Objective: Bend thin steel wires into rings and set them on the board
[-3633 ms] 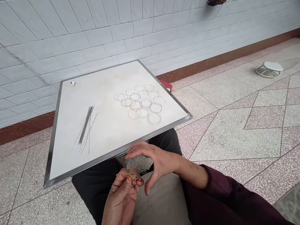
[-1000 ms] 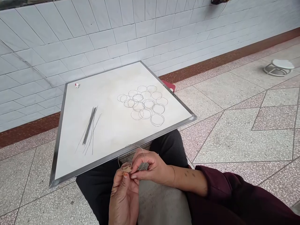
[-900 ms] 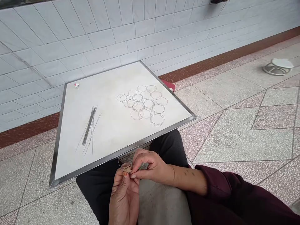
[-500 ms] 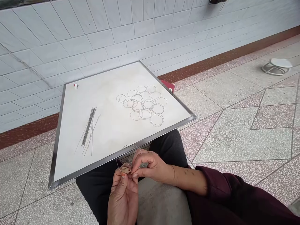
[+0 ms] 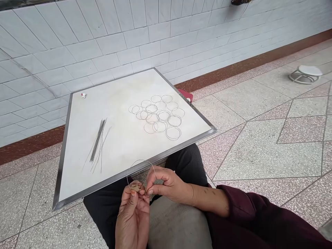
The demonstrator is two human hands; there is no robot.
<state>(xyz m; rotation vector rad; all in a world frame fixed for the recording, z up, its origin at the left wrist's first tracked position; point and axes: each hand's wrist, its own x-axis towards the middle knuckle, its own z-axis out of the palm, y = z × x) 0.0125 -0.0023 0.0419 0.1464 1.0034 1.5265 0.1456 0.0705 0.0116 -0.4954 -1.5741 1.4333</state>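
Note:
Over my lap, a thin wire ring (image 5: 140,160) stands up between my two hands, close to the table's front edge. My left hand (image 5: 132,216) is closed, pinching the ring's lower left part together with a small curled tan piece (image 5: 135,187) whose material I cannot make out. My right hand (image 5: 169,185) is closed too, with thumb and fingers on the lower right of the ring. The wire's ends are hidden among the fingertips. On the white table (image 5: 121,138), several similar wire rings (image 5: 157,120) lie overlapping at the right. A bundle of straight wires (image 5: 98,141) lies at the left.
A small white and red object (image 5: 83,95) sits at the table's far left corner. The metal-edged table stands against a tiled wall (image 5: 135,31). Something red (image 5: 185,94) shows beyond its right edge. A white stool (image 5: 307,73) stands on the floor farther right.
My left hand and the wire ring have shifted slightly left. The gap between the fingertips of my two hands is a little wider. The rings and wires on the table lie as before.

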